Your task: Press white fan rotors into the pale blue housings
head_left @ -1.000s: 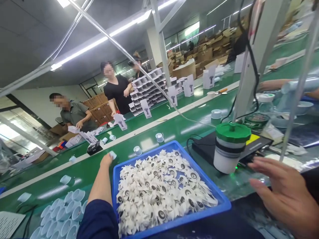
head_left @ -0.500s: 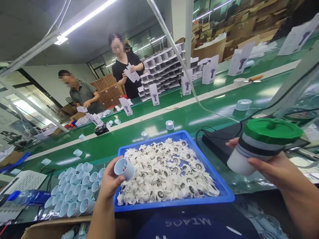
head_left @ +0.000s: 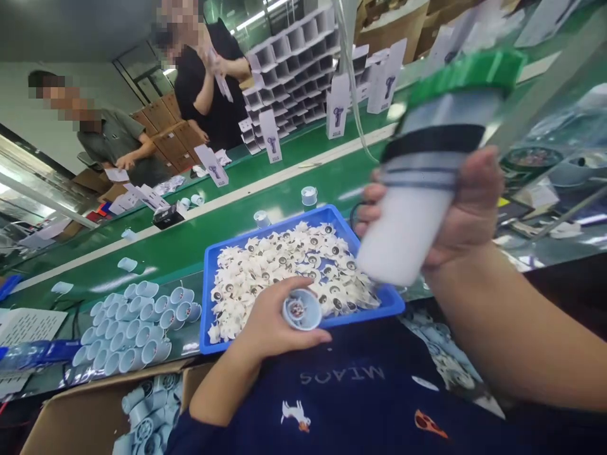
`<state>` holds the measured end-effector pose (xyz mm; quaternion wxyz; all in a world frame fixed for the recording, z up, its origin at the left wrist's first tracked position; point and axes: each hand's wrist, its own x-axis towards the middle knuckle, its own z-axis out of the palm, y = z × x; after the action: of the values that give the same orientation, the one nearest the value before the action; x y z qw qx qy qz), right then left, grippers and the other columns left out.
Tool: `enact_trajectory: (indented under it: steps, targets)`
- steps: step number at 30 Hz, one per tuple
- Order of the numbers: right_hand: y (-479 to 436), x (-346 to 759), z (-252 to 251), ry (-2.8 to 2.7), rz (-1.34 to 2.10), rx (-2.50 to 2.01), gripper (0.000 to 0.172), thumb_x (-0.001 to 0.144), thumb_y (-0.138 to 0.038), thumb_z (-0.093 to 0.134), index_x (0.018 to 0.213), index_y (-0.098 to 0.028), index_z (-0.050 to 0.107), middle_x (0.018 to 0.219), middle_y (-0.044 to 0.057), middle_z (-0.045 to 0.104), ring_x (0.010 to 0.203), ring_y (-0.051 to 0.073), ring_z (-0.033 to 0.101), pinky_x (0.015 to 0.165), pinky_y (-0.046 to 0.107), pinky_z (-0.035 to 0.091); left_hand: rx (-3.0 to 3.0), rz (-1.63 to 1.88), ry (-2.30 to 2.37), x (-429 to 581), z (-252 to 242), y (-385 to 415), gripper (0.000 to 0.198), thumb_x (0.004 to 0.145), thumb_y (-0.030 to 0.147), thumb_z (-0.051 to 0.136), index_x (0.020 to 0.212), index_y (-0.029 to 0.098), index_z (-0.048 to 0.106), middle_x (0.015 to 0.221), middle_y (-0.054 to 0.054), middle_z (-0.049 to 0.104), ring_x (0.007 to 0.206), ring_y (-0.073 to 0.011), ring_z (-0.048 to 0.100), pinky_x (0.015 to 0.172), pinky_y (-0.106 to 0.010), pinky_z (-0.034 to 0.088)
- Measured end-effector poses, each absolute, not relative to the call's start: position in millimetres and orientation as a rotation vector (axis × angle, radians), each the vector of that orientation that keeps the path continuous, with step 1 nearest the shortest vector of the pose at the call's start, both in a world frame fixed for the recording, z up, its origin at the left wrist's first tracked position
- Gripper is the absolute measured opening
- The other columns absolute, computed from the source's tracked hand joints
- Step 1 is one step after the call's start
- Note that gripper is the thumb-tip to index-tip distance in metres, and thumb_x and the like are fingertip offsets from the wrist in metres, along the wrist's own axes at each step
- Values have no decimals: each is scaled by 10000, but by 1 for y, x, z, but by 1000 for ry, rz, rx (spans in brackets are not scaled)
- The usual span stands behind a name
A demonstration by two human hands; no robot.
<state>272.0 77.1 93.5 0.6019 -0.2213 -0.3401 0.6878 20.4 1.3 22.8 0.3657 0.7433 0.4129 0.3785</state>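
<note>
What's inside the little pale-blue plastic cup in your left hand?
A small dark part with reddish specks sits at the bottom of the pale-blue plastic cup. The left hand covers its outer wall and base.

A long green conveyor belt (head_left: 199,234) with a white stripe (head_left: 284,179) crosses the workshop. At its far side are a person in black (head_left: 208,95) and a person in grey-green (head_left: 114,142), before stacked brown cardboard boxes (head_left: 171,136) and piled white open cartons (head_left: 294,63). Behind them are a pale wall (head_left: 19,95), a bright window (head_left: 9,189) and 1 ceiling strip light (head_left: 249,19).
</note>
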Motion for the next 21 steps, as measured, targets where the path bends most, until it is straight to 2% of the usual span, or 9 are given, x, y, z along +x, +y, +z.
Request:
enact_trajectory:
  steps: [2, 4, 6, 8, 16, 21]
  targets:
    - [70, 249, 100, -895, 1643, -342, 638, 516, -620, 895, 930, -220, 622, 829, -20, 630, 668, 162, 635, 608, 311, 603, 2079, 943, 1107, 39, 30, 3, 572, 639, 516, 873, 1092, 224, 682, 957, -65, 732, 856, -243, 687, 822, -352, 515]
    - [64, 232, 101, -986, 1620, -214, 586, 601, -609, 881, 937, -209, 615, 854, 0, 642, 684, 173, 650, 605, 302, 605, 2131, 976, 1110, 52, 34, 2, 493, 674, 575, 825, 972, 206, 690, 844, -44, 707, 732, -207, 654, 712, -320, 507]
    - [60, 223, 98, -1047, 1587, -148, 540, 666, -606, 858, 929, -199, 621, 874, 16, 644, 689, 177, 657, 580, 283, 597, 2122, 1005, 1109, 58, 35, 1, 464, 701, 606, 789, 885, 196, 673, 757, -27, 665, 644, -178, 606, 621, -293, 479]
    - [57, 219, 95, -1096, 1559, -137, 509, 708, -610, 831, 918, -190, 635, 887, 28, 639, 695, 179, 657, 567, 274, 591, 2111, 1029, 1109, 60, 34, -2, 455, 709, 603, 783, 860, 193, 658, 746, -24, 651, 636, -173, 596, 602, -284, 471]
    - [55, 224, 94, -1211, 1545, -208, 475, 725, -618, 791, 877, -194, 642, 883, 43, 610, 726, 208, 637, 581, 314, 575, 2124, 1050, 1057, 58, 32, -3, 418, 730, 567, 771, 816, 183, 632, 712, -16, 622, 616, -161, 575, 588, -275, 458]
    - [53, 219, 93, -1210, 1510, -207, 481, 729, -629, 785, 873, -193, 643, 867, 36, 617, 705, 198, 639, 565, 304, 576, 2138, 1023, 1072, 59, 34, -3, 443, 739, 608, 738, 793, 182, 631, 709, -33, 635, 660, -190, 596, 629, -303, 477]
